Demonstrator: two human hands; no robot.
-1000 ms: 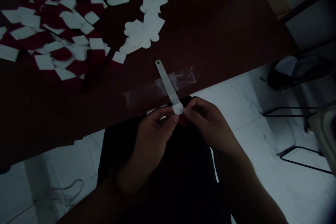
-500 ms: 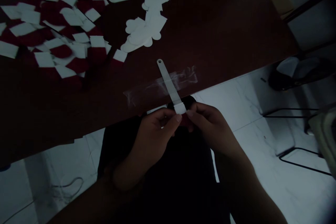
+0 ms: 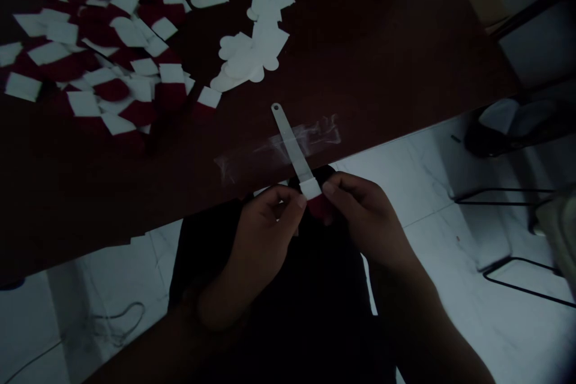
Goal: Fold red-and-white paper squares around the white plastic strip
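A flat strip like a steel ruler [image 3: 292,144], with a hole at its far end, lies under clear tape [image 3: 330,129] and juts past the table edge toward me. On its near end sits a small red-and-white fabric piece [image 3: 320,207], white part uppermost. My left hand [image 3: 267,225] pinches the piece's left edge between thumb and fingers. At its right edge, my right hand [image 3: 362,213] pinches likewise, thumb on top. The undersides of the fingers are hidden, and the picture is dark.
Many similar red-and-white pieces [image 3: 83,104] lie heaped at the table's left. Beside them is a pile of white round-ended strips [image 3: 267,45]. The dark table [image 3: 382,54] ends just before my lap. Black metal legs [image 3: 504,190] stand on the tiled floor at right.
My thumbs have drawn slightly apart, uncovering more of the red part. The strip stays taped in place while the whole view has shifted a little.
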